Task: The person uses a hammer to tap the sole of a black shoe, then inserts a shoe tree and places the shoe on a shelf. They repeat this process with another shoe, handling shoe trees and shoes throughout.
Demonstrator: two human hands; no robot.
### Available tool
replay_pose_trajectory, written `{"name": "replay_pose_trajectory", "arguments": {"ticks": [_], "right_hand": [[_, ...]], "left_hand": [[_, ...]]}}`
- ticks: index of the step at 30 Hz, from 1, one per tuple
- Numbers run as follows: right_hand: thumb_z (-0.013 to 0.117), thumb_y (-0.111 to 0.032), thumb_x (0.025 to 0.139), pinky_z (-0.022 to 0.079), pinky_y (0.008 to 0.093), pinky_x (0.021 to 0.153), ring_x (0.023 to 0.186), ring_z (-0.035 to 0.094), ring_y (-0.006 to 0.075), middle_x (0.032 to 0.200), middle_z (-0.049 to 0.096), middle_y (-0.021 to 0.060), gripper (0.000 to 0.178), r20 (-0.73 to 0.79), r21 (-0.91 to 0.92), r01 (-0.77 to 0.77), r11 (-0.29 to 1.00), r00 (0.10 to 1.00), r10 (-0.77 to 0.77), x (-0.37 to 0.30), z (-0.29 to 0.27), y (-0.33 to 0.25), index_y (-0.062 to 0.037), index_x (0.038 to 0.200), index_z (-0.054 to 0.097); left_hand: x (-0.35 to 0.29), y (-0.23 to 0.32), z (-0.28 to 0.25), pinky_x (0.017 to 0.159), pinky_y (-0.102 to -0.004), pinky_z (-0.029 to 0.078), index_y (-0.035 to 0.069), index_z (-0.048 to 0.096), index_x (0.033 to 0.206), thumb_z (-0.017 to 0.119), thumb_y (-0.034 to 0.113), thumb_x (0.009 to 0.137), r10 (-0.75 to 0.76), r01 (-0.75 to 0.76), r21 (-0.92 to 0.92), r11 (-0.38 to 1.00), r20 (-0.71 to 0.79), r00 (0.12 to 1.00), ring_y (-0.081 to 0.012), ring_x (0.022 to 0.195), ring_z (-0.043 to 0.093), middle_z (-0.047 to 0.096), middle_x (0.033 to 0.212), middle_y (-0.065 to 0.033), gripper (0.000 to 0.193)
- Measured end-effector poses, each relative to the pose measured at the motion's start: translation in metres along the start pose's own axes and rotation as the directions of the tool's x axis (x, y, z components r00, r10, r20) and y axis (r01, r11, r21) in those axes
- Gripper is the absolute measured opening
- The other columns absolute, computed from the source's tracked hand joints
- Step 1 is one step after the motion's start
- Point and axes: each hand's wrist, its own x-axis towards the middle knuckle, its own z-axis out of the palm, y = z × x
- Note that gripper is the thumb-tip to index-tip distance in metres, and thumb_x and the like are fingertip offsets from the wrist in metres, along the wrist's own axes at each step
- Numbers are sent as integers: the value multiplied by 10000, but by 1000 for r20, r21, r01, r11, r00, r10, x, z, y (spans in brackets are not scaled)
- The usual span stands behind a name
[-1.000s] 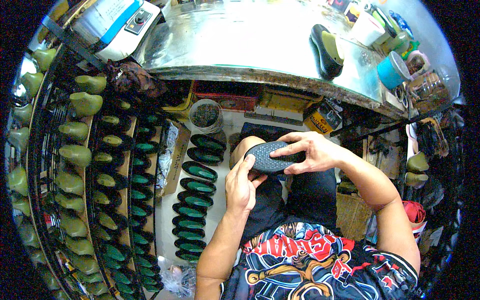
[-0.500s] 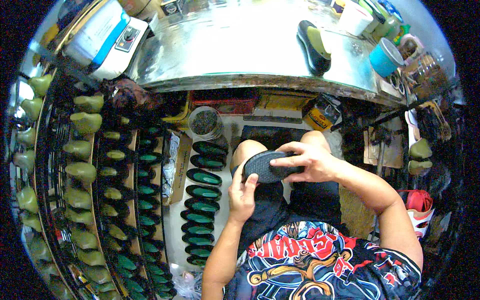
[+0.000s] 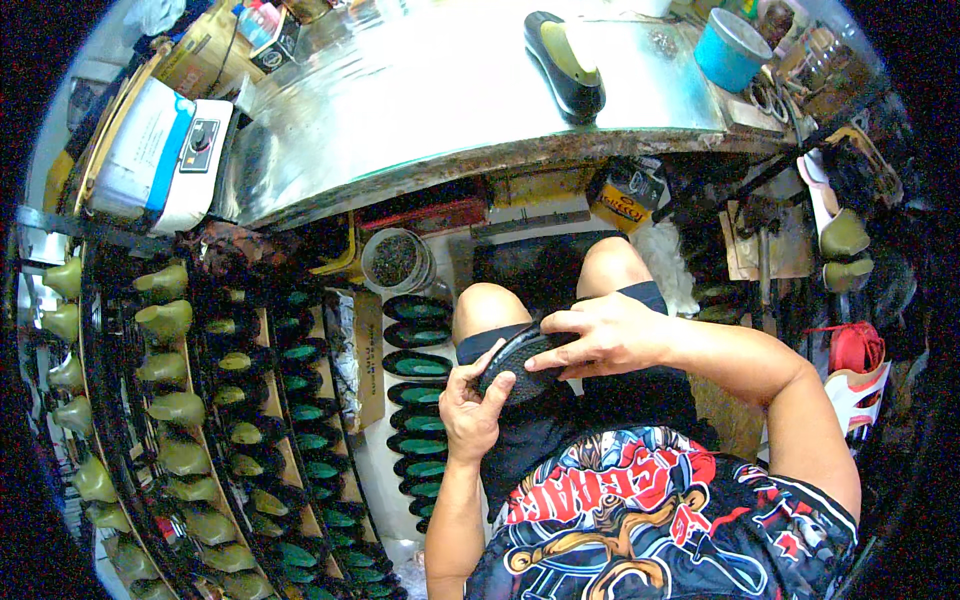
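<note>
Over my lap I hold a black shoe with its dark, patterned sole turned up. My left hand is closed around one end, its thumb pressed on the sole. My right hand grips the other end, with fingers lying across the sole and along its edge. The shoe's upper is mostly hidden beneath the sole and my hands. Beyond my knees, another black shoe with an olive-green last in it rests on the metal-topped bench.
Black shoes with green insides line the floor at left. Farther left, racks hold several olive lasts and shoes. A bucket stands below the bench. On the bench are a white device with a dial and a blue tub.
The shoe in my hands is tilted more steeply, and both hands have shifted with it. My head view has turned, so the bench and racks appear moved and rotated.
</note>
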Motion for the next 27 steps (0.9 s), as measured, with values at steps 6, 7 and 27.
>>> {"name": "replay_pose_trajectory", "arguments": {"ticks": [6,7,27], "right_hand": [[832,-307,895,610,440,723,909,718,314,1226,644,98,629,0,0,20,1000,1000,-20,4,1,5,-390,1495,665],[844,-308,884,614,422,722,912,724,301,1235,647,94,635,14,-8,27,1000,1000,-27,5,0,6,-385,1491,674],[872,-320,841,528,435,576,705,651,284,922,583,84,681,-90,-26,-85,996,993,83,-26,8,-6,-391,1488,672]], "left_hand": [[2,-5,-5,1060,-424,577,22,618,1212,762,56,1029,145,-148,122,981,34,989,-300,1182,746,739,1343,-299,236],[2,-6,-5,1065,-425,573,23,617,1212,756,50,1029,155,-160,120,980,45,987,-302,1191,743,736,1347,-300,231],[15,17,15,1058,-370,566,-28,774,1202,833,47,948,-91,60,290,955,93,991,-221,1119,772,805,1263,-186,270]]}}
